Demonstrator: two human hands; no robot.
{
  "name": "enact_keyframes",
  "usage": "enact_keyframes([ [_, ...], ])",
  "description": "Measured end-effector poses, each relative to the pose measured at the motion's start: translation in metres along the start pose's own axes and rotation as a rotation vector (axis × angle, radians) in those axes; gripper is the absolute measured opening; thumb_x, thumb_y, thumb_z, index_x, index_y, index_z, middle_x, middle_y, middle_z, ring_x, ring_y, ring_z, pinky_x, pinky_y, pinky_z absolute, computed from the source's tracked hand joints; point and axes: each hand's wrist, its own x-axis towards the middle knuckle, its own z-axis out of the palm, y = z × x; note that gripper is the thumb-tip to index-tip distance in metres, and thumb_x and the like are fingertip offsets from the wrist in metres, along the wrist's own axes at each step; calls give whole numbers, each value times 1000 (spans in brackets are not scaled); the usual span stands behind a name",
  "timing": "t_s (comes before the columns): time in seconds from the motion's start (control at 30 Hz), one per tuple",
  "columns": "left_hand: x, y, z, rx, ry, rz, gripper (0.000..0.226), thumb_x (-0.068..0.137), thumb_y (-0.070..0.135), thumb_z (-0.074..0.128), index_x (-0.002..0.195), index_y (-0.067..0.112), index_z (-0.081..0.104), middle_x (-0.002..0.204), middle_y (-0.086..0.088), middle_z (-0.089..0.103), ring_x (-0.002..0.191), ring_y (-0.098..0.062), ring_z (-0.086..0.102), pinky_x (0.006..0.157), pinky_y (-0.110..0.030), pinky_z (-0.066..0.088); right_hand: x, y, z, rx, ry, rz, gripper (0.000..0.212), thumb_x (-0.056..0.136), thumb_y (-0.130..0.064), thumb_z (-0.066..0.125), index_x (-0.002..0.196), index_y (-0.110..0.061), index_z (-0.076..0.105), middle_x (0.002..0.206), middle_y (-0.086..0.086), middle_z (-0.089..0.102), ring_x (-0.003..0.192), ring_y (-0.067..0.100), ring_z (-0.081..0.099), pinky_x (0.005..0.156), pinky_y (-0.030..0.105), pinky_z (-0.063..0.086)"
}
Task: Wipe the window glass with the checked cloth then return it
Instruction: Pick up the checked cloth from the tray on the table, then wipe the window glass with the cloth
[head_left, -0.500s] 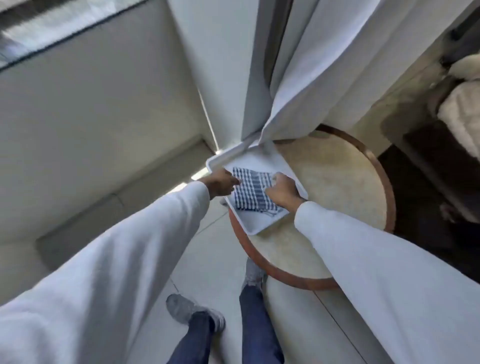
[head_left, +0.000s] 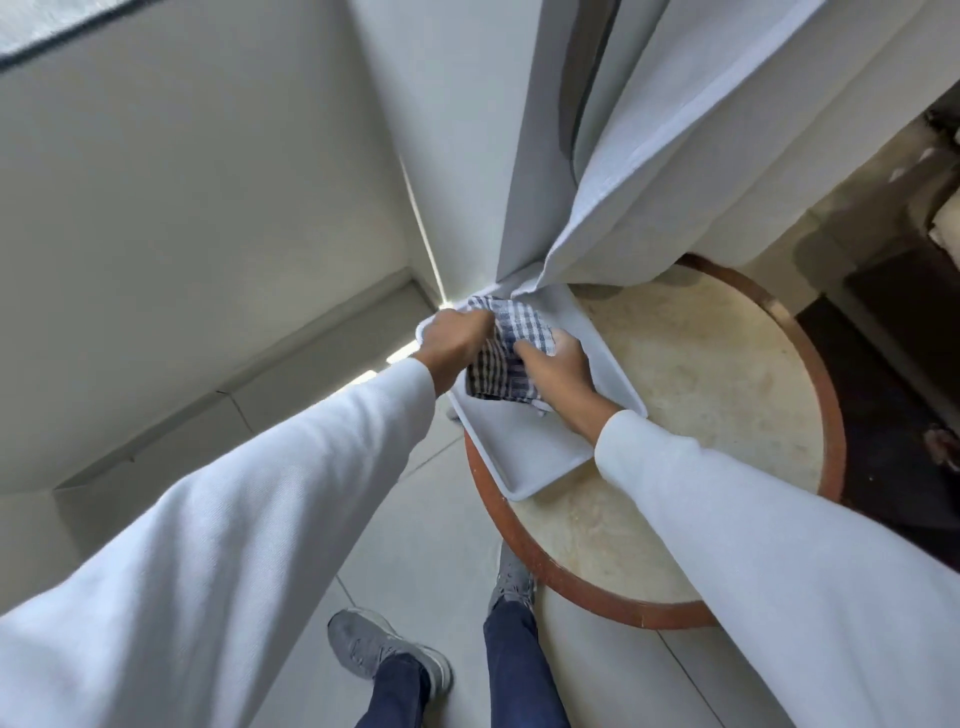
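Observation:
The blue and white checked cloth (head_left: 511, 345) is bunched up above the white tray (head_left: 524, 452), which sits on the left side of a round table (head_left: 696, 395). My left hand (head_left: 452, 340) grips the cloth's left edge and my right hand (head_left: 558, 371) grips its right side, both held over the tray's far half. A strip of window glass (head_left: 47, 21) shows at the top left corner, above a pale wall.
A white curtain (head_left: 665, 140) hangs down onto the tray's far edge and the table's back. The table has a brown wooden rim (head_left: 831, 415). My feet stand on pale floor tiles (head_left: 415, 545) beside the table. Dark furniture (head_left: 904, 322) is at the right.
The cloth lay flat in the tray; now both hands have gathered it and raised it, crumpled, toward the tray's far end.

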Motion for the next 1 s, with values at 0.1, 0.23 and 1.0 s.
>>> enact_keyframes([
  [0.1, -27, 36, -56, -117, 129, 33, 63, 78, 51, 52, 114, 5, 76, 116, -16, 76, 97, -37, 71, 79, -37, 53, -26, -69, 6, 122, -108, -76, 21, 100, -27, 65, 120, -22, 69, 101, 1, 81, 84, 16, 79, 55, 20, 59],
  [0.23, -104, 110, -172, -183, 253, 237, 56, 83, 49, 43, 96, 5, 75, 119, -24, 79, 110, -46, 72, 95, -49, 58, -97, -205, 15, 215, -213, -322, 14, 98, -20, 70, 107, -30, 67, 105, -3, 81, 97, 19, 79, 79, 32, 66],
  [1.0, -415, 109, -817, 235, 1790, 790, 73, 116, 38, 43, 174, 2, 18, 185, -18, 9, 173, -33, 6, 141, -37, 0, -476, -740, 241, 303, 139, -1614, 59, 95, 17, 56, 150, -3, 62, 142, 17, 74, 134, 38, 70, 115, 47, 57],
])
